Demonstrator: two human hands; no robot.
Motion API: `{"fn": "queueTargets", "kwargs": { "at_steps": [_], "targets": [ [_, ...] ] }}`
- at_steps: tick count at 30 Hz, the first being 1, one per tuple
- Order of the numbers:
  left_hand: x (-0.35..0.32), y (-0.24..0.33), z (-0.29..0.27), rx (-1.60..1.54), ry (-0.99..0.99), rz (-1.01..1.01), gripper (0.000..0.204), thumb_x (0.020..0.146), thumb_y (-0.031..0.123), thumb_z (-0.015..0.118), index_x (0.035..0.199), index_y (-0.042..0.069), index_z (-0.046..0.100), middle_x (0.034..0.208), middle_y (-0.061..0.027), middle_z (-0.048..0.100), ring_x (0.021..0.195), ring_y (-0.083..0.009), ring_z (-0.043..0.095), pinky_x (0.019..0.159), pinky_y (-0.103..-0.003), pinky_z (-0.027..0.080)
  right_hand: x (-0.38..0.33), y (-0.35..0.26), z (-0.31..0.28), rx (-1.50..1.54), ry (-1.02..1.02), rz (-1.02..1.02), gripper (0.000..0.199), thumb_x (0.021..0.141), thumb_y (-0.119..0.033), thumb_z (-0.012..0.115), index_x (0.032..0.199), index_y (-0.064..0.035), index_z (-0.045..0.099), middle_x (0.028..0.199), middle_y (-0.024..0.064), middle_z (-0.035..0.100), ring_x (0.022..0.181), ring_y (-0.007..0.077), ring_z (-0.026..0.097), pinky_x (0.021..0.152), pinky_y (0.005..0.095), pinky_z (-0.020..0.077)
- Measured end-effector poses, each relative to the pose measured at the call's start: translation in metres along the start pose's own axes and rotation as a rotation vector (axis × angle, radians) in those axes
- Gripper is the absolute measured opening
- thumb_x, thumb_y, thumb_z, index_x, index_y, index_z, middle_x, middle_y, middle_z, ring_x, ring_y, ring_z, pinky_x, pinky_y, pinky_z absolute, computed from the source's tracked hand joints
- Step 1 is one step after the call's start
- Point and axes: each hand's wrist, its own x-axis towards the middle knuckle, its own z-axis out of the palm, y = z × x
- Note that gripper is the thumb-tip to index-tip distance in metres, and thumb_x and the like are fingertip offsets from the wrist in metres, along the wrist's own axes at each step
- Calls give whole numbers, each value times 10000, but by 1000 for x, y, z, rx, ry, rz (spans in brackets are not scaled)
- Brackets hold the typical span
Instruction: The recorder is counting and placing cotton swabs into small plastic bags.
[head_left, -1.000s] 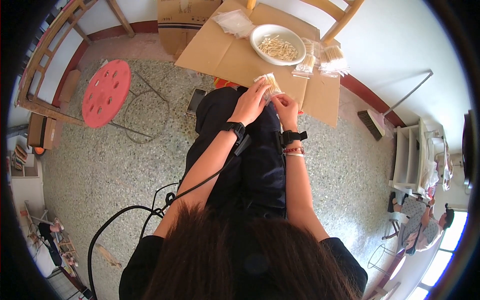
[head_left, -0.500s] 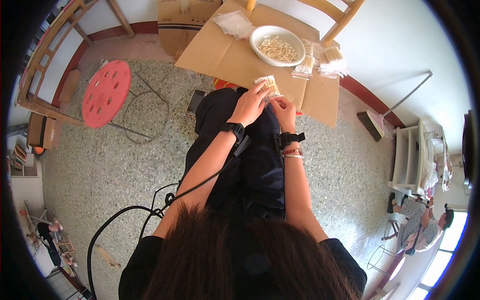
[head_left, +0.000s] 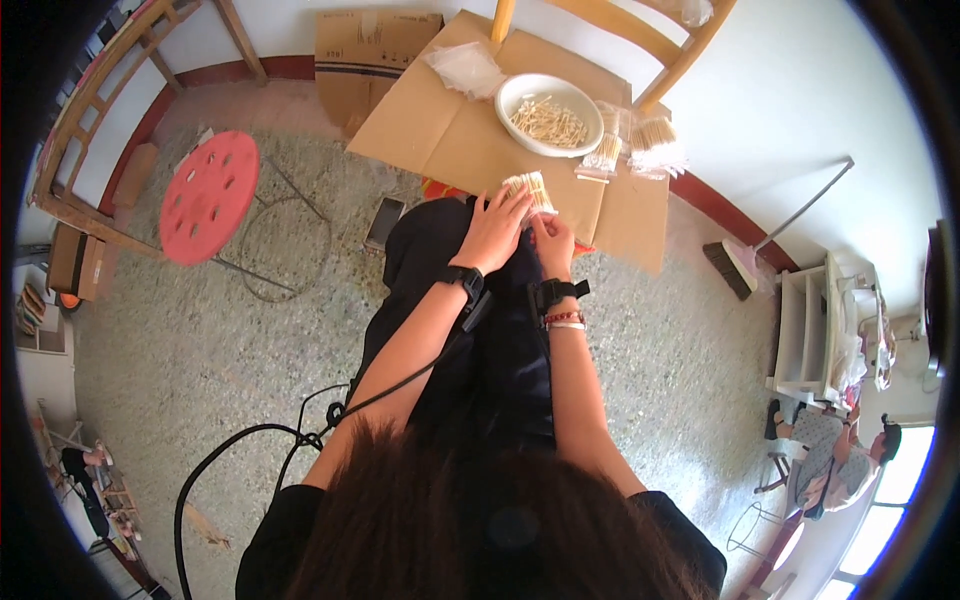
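Observation:
A small clear bag of cotton swabs (head_left: 535,188) lies at the near edge of the cardboard, above my knees. My left hand (head_left: 494,234) holds its left side, with the fingers reaching across the swabs. At the bag's near end my right hand (head_left: 553,245) is closed in a pinch on the plastic. Beyond them stands a white bowl (head_left: 508,116) with many loose cotton swabs (head_left: 550,122) in it. Filled bags of swabs (head_left: 654,145) lie to the right of the bowl. To its left is a stack of flat clear bags (head_left: 465,70).
The cardboard sheet (head_left: 420,135) covers a wooden chair's seat, with the chair's backrest (head_left: 625,35) behind. A phone (head_left: 385,222) lies by my left knee. At left stands a red stool (head_left: 210,198); at right, a broom (head_left: 732,268). Black cables (head_left: 250,428) cross my left arm. Another person (head_left: 835,455) sits far right.
The whole view has shifted a little, so the bowl and cardboard sit slightly lower. Both hands stay on the bag, the left fingers now lying farther over its left side.

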Motion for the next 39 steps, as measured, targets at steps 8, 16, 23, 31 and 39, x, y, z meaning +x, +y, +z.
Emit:
{"fn": "queueTargets", "kwargs": {
  "at_steps": [8, 16, 23, 31, 39],
  "targets": [
    [2, 12, -9, -228, 166, -32, 389, 836, 219, 547, 1185, 69, 464, 1282, -117, 425, 1210, -290, 362, 978, -421, 291, 2, 4, -16, 32, -1, -22, 204, 825, -182, 625, 758, 8, 592, 581, 23, 577, 497, 74, 522, 458, 209, 398],
    [4, 6, -9, -338, 111, -120, 329, 779, 139, 605, 1093, 73, 535, 1221, -107, 465, 1175, -296, 393, 966, -396, 320, 38, -82, -55, -475, -142, -191, 229, 790, -228, 625, 867, -13, 642, 606, 72, 617, 562, 116, 593, 531, 257, 458],
    [10, 11, 4, -199, 204, -144, 298, 792, 98, 559, 1085, 52, 532, 1229, -130, 467, 1187, -308, 389, 956, -408, 324, 134, -113, -40, -791, -295, -691, 231, 799, -217, 580, 895, -15, 639, 832, 153, 639, 784, 304, 607, 720, 384, 474],
    [14, 18, 11, -303, 318, -191, 398, 794, 79, 561, 1176, 48, 455, 1273, -185, 385, 1194, -367, 353, 997, -445, 295, 195, -91, 5, -1287, -615, -413, 240, 762, -233, 534, 787, -26, 653, 827, 176, 631, 764, 328, 590, 725, 397, 463],
    [13, 16, 12, -298, 311, -218, 396, 772, 56, 579, 1152, 67, 472, 1248, -175, 402, 1172, -361, 367, 986, -441, 306, 201, -75, 12, -1293, -456, -382, 168, 657, -177, 679, 813, -116, 695, 790, 105, 659, 750, 238, 634, 691, 345, 508]
  ]
}}
